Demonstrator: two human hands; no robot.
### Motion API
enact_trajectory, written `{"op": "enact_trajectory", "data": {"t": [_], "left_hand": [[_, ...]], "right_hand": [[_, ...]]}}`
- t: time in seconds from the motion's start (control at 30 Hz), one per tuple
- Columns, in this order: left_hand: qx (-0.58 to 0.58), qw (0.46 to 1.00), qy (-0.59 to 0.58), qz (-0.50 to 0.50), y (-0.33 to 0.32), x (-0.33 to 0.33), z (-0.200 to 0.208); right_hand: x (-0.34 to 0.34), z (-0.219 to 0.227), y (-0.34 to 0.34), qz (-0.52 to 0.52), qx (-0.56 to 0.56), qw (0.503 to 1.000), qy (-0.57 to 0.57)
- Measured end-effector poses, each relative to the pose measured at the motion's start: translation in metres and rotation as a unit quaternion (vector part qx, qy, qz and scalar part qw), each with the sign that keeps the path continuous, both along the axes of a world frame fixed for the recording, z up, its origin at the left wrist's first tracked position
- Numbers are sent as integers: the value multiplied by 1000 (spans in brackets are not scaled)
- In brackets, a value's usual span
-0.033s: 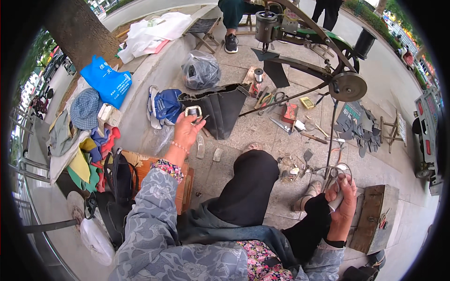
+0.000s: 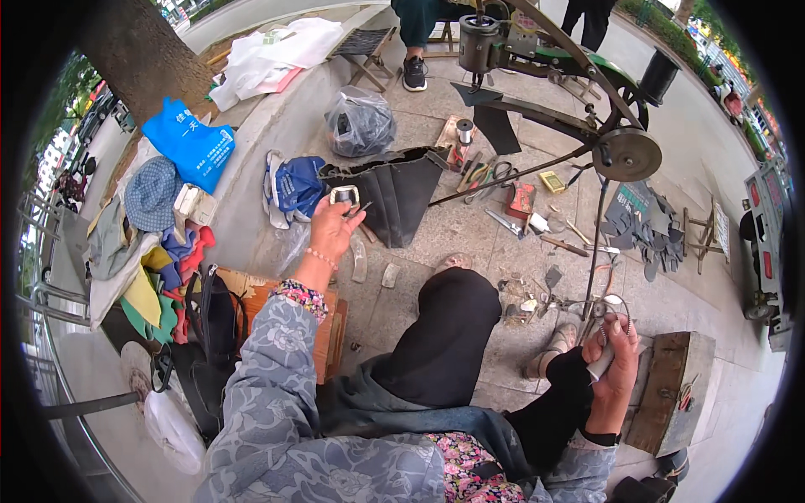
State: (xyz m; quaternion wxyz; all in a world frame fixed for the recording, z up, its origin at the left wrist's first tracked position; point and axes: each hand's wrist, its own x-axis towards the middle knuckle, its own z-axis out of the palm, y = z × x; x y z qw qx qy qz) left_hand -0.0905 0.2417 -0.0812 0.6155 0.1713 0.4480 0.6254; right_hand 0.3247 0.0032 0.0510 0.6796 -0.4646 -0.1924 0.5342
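Left hand (image 2: 333,239) pinching a small squarish object (image 2: 345,195); right hand (image 2: 619,359) gripping a pale cylinder (image 2: 600,363)

The left hand is half closing, thumb and fingertips holding the pale-rimmed object above and just in front of a black sheet (image 2: 392,205). The right hand is curling its fingers around the cylinder; a thin looped strip (image 2: 629,312) is arching beside them. Beyond, a wheeled machine (image 2: 480,46) is standing between the wearer and a person whose black shoe (image 2: 414,75) is showing. Scissors (image 2: 493,186), a red box (image 2: 520,199) and dark scraps (image 2: 654,235) are lying about. A translucent bag (image 2: 360,124) is holding something dark; a wooden case (image 2: 667,402) is sitting at right, its contents hiding. Pale paving (image 2: 704,306) is spreading underneath, a tree trunk (image 2: 151,63) rising at upper left.
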Motion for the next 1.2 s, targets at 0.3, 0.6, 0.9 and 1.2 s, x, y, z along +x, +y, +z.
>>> {"op": "enact_trajectory", "data": {"t": [0.3,0.6,0.9,1.2], "left_hand": [[-17,953,299,52,99,-17,-45],[100,807,582,5,164,-24,-92],[24,611,780,-135,153,-23,-102],[43,510,847,-144,171,-77,-123]], "right_hand": [[-14,-19,15,0,-67,991,-114],[-25,-33,21,-16,-90,986,-139],[-32,-38,21,-19,-128,976,-176],[-47,-54,33,69,-129,982,123]]}}
